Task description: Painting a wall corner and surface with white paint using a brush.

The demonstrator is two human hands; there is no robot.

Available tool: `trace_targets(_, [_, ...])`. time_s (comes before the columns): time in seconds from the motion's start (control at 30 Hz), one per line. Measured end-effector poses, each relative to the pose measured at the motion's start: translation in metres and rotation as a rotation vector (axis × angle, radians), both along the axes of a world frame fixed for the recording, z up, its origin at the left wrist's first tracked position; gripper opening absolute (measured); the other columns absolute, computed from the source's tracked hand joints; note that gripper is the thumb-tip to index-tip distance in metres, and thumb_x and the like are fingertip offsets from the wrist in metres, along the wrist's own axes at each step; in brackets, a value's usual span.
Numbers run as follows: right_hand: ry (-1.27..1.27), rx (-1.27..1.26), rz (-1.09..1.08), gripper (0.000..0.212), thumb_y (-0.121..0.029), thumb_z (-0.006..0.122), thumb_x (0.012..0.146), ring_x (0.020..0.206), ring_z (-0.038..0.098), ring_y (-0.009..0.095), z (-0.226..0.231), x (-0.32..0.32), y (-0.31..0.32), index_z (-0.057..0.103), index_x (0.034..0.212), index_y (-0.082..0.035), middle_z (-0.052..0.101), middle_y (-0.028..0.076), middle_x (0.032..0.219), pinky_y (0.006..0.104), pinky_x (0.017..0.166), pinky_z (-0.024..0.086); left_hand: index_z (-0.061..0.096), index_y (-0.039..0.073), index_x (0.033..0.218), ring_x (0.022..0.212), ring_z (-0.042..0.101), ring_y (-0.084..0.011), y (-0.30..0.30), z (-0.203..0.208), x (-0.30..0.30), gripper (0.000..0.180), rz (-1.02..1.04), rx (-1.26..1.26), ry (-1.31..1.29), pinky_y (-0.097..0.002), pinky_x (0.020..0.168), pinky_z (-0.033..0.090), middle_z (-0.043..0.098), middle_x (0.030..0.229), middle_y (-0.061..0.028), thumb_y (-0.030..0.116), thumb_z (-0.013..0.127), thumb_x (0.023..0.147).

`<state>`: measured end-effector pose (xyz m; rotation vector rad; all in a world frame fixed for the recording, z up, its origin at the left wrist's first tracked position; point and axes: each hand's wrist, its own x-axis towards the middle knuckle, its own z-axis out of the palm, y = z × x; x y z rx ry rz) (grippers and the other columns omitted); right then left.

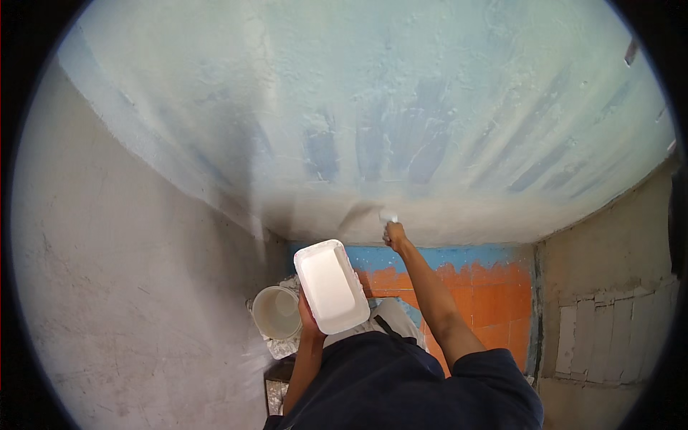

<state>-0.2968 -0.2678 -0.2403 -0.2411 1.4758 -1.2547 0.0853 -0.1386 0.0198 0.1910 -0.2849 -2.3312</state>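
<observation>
My left hand [309, 321] is closed on the side of a white rectangular tray [299, 264] with rounded corners. White paint [331, 283] covers the inside of that tray. Ahead and to the right, my outstretched right hand [393, 236] grips a small paintbrush [388, 215] with a whitish head. Its tip is at the lower part of the painted wall [430, 129], where darker bluish streaks show through a pale coat. Whether the bristles touch the wall is hard to tell.
A white bucket [276, 313] stands left of the tray, on a paint-spattered surface. A bare grey wall [129, 272] rises on the left. Orange tiles [494, 308] with a blue-painted band [459, 256] lie below the painted wall. On the right is another grey wall [602, 251].
</observation>
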Motion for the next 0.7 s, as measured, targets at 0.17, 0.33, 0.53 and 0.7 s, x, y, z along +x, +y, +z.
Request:
trace_targets(0.17, [0.271,-0.249,0.206,0.032,-0.027,0.052,0.105,0.046,0.044,0.012,0.217,0.167,-0.040,0.056,0.080,-0.007,0.046,-0.001,0.057,0.0314,0.041,0.033,0.025,0.013,0.162,0.131,0.051,-0.0499,0.025,-0.011,0.084,0.083,0.271,0.049,-0.110,-0.0740,0.108,0.038,0.037,0.158,-0.0185,0.064,0.040,0.099])
trace_targets(0.33, [0.422,-0.752,0.171,0.035,-0.032,0.049,0.109,0.053,0.039,0.005,0.490,0.181,-0.007,0.052,0.085,-0.006,0.041,-0.005,0.062,0.0254,0.047,0.030,0.024,0.013,0.162,0.131,0.050,-0.0502,0.013,0.005,0.063,0.083,0.268,0.083,-0.093,-0.0740,0.108,0.038,0.036,0.159,-0.0189,0.065,0.041,0.099])
trace_targets(0.53, [0.654,-0.662,0.105,0.042,-0.033,0.043,0.111,0.056,0.038,0.010,0.458,0.184,-0.044,0.049,0.082,-0.004,0.041,0.000,0.062,0.0328,0.052,0.034,0.023,0.014,0.163,0.131,0.050,-0.0505,-0.002,0.003,0.057,0.084,0.257,0.122,-0.092,-0.0740,0.107,0.038,0.035,0.159,-0.0194,0.065,0.042,0.099])
trace_targets(0.7, [0.856,-0.551,0.086,0.047,-0.038,0.041,0.112,0.059,0.042,0.012,0.227,0.190,-0.042,0.052,0.084,-0.002,0.043,0.001,0.062,0.0340,0.054,0.036,0.022,0.014,0.163,0.131,0.050,-0.0508,-0.003,0.004,0.071,0.085,0.252,0.098,-0.094,-0.0741,0.107,0.038,0.035,0.159,-0.0198,0.065,0.043,0.098])
